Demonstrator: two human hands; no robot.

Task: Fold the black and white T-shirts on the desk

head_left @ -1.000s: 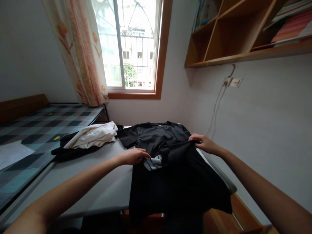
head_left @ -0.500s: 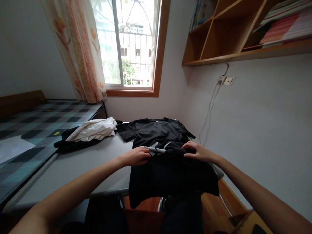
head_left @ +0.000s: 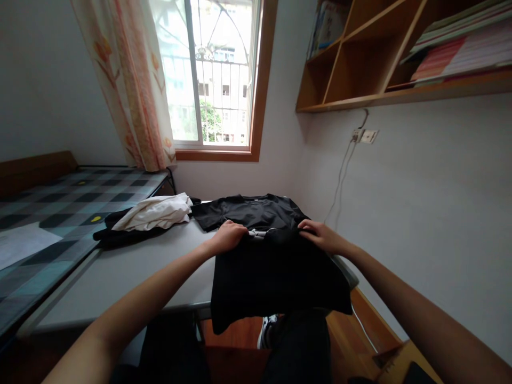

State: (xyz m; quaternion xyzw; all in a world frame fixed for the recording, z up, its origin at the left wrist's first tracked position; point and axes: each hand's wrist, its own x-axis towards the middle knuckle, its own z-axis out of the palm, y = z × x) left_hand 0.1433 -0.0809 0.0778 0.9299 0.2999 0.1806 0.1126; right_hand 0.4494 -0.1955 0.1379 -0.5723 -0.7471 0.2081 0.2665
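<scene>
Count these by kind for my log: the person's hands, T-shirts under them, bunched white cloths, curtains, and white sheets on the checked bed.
Hands: 2 (left hand, right hand)
Black T-shirt: 1
Bunched white cloth: 1
Curtain: 1
White sheet on the checked bed: 1
Total: 6

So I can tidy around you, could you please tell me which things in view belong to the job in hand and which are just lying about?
In the job:
black T-shirt, pinched by the left hand and right hand
table under it

Lying about:
crumpled white cloth
black cloth beneath it
paper sheet on the checked bed
</scene>
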